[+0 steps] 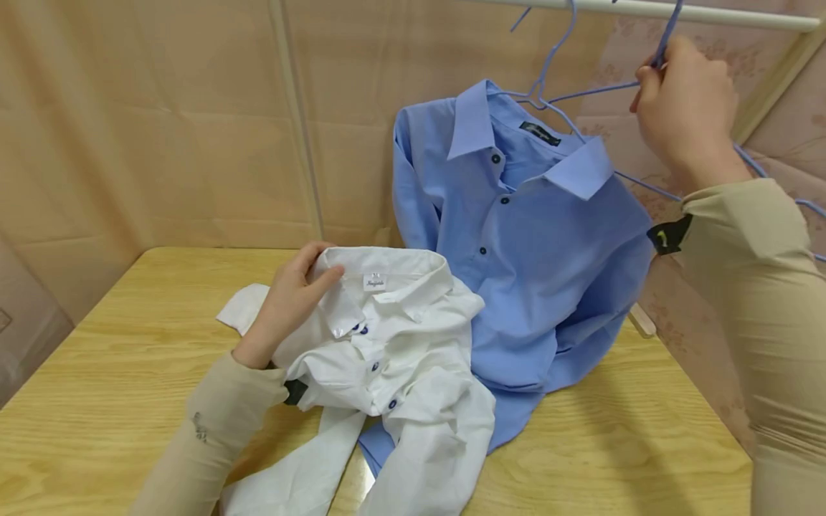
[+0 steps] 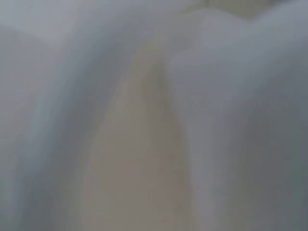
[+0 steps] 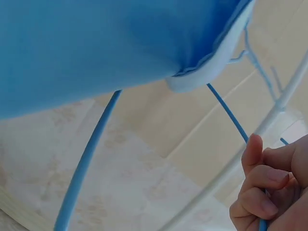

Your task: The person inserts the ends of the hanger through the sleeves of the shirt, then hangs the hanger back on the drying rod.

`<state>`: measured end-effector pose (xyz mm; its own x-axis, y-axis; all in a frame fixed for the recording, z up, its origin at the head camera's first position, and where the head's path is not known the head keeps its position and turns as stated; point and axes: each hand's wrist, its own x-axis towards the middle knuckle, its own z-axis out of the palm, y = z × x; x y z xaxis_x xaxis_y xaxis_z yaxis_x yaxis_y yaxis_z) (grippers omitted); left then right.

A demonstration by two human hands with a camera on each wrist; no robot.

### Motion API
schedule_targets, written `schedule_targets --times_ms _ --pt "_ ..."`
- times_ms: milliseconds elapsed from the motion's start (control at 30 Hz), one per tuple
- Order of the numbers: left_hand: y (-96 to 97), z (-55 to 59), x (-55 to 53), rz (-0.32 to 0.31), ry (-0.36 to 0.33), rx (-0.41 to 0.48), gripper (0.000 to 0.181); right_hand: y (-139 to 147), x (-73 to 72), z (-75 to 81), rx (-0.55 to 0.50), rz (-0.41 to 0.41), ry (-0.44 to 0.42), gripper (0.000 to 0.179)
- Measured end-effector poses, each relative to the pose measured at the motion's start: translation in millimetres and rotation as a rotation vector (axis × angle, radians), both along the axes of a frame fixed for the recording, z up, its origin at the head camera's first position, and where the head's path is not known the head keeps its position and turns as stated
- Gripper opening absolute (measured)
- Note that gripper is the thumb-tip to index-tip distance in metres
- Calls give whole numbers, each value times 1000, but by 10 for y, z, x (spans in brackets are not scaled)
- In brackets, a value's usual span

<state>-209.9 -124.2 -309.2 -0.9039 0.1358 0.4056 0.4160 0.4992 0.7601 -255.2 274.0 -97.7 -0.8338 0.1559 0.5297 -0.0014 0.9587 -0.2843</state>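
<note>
My left hand (image 1: 290, 297) pinches the collar of a white shirt (image 1: 419, 344), thumb inside the neck near the label. This shirt lies crumpled on the table, its front with dark blue buttons facing up. Raised at the upper right, my right hand (image 1: 690, 107) grips a blue wire hanger (image 1: 669, 32) just below its hook. In the right wrist view, curled fingers (image 3: 260, 178) wrap that hanger's wire. A light blue shirt (image 1: 516, 265) hangs on another blue hanger (image 1: 547, 68) between my hands. The left wrist view is only blurred pale cloth (image 2: 250, 106).
A white rail (image 1: 729, 14) runs across the top right, with a slanted frame post (image 1: 774, 86) at its end. The blue shirt's lower part reaches the wooden table (image 1: 122, 344), partly behind the white shirt. Beige and floral curtains (image 1: 213, 122) stand behind.
</note>
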Motion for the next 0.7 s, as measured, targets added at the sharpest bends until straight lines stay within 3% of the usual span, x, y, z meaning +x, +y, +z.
schedule_targets --times_ms 300,567,700 --pt "-16 -4 -14 7 2 -8 32 -156 290 -135 60 -11 230 38" --pt "-3 1 15 0 3 -4 32 -252 512 -281 75 -90 264 38" --pt "-7 -2 16 -1 -5 -9 33 -258 648 -366 51 -128 382 36"
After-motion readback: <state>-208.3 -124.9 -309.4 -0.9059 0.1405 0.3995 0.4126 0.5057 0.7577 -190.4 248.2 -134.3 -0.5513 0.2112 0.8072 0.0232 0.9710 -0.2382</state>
